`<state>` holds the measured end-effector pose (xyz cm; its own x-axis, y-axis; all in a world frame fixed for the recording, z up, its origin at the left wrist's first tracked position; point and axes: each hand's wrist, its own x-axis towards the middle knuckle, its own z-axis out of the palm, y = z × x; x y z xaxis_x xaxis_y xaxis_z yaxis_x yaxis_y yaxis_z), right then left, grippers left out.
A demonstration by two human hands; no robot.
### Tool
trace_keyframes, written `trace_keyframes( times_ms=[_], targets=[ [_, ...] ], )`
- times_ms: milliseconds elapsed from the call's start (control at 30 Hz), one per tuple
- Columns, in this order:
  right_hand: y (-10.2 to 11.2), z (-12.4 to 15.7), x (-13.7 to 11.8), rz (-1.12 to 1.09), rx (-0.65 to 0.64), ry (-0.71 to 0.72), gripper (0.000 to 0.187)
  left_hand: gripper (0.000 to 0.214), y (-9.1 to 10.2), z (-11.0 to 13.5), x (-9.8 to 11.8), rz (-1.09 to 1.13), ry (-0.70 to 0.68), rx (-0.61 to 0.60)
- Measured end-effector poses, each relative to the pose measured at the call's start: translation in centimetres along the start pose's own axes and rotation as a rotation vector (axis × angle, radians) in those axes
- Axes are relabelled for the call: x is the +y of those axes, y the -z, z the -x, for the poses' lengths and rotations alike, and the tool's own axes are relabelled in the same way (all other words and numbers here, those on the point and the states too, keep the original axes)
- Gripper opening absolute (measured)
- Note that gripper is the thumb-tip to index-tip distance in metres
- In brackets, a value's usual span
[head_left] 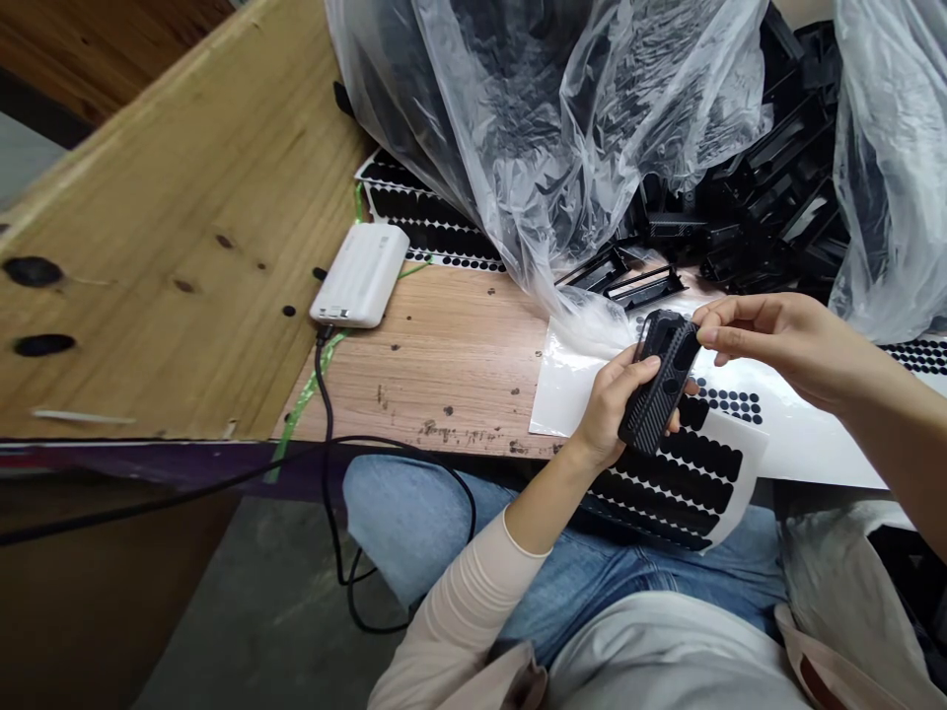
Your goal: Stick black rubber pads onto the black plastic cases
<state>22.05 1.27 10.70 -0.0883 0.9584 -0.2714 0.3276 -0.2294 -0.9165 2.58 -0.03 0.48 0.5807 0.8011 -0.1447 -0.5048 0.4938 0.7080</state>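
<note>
The left hand (608, 406) is grasping a black plastic case (664, 385); the right hand (788, 333) is touching its edge, grip unclear.

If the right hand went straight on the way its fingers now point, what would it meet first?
The right hand would most likely meet the black textured part held in the left hand; it seems at the part's edge, though contact is unclear.

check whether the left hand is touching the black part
Touching. The head view shows the left hand wrapped around the black part, thumb on its upper face, fingertips emerging past its far edge.
</note>
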Motion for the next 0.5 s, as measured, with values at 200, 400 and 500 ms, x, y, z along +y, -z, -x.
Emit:
trace_keyframes(
  times_ms=[200, 400, 500],
  targets=[
    [0.10, 0.09, 0.24, 0.083, 0.022, 0.031, 0.058, 0.048, -0.04, 0.01, -0.04, -0.002, -0.001, 0.001],
    [0.12, 0.14, 0.38, 0.186, 0.053, 0.050, 0.059, 0.045, -0.03, 0.04, -0.10, 0.008, -0.003, -0.003],
    [-0.07, 0.15, 0.19, 0.208, 0.074, 0.050, 0.060, 0.047, -0.06, 0.02, -0.03, 0.006, 0.001, -0.002]
  ],
)
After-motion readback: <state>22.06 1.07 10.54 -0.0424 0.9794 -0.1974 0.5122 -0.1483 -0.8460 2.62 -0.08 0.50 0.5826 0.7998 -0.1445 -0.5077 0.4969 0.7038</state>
